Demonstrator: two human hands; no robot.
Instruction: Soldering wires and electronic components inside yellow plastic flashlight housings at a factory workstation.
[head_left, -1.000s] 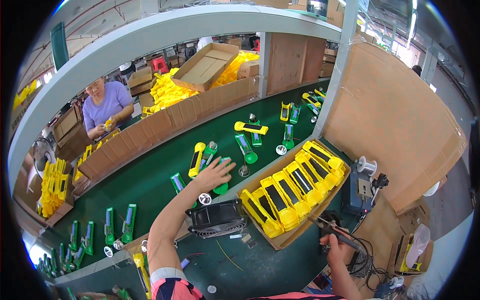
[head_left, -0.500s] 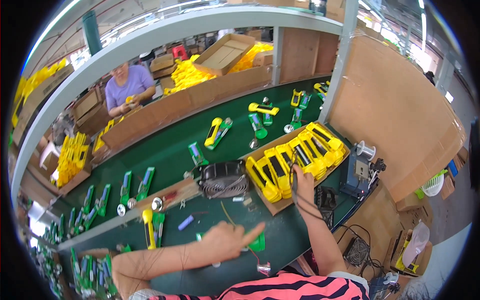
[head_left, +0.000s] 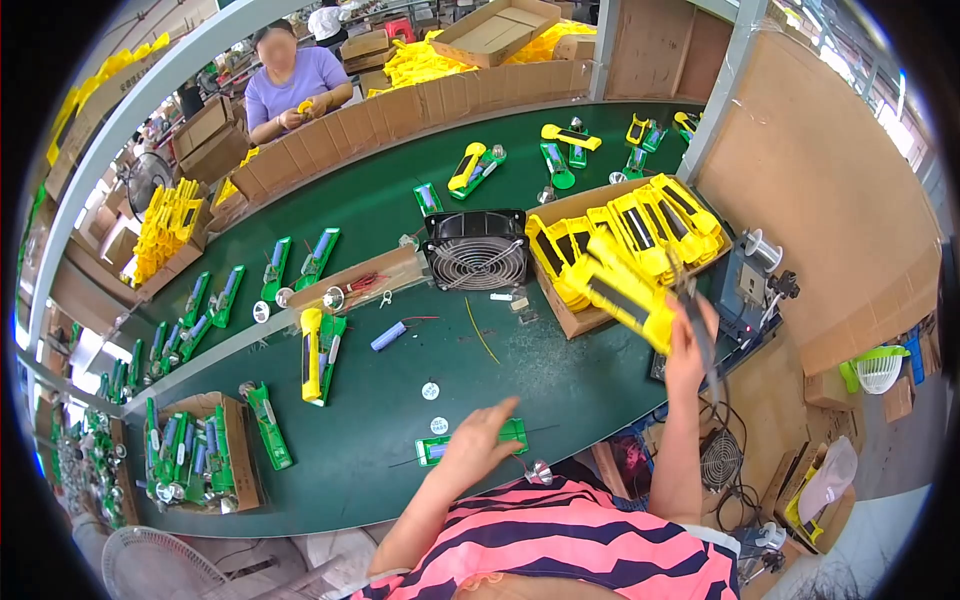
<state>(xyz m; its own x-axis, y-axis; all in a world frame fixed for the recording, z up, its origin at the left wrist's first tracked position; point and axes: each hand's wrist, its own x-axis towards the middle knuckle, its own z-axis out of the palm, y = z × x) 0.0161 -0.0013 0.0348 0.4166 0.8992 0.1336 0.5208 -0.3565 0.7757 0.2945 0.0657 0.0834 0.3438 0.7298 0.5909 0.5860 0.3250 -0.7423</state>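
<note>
One yellow casing (head_left: 620, 300) rose, right fingers (head_left: 682, 328) gripping its near end (left fingers (head_left: 499, 413) spread).

Left hand (head_left: 478, 440): had come back from the far belt (head_left: 365, 225).
Green unit (head_left: 512, 432): had moved from belt to near table (head_left: 570, 375), under that hand.
Right hand (head_left: 688, 335): had lifted a yellow casing (head_left: 622, 296) from the box (head_left: 582, 322).
</note>
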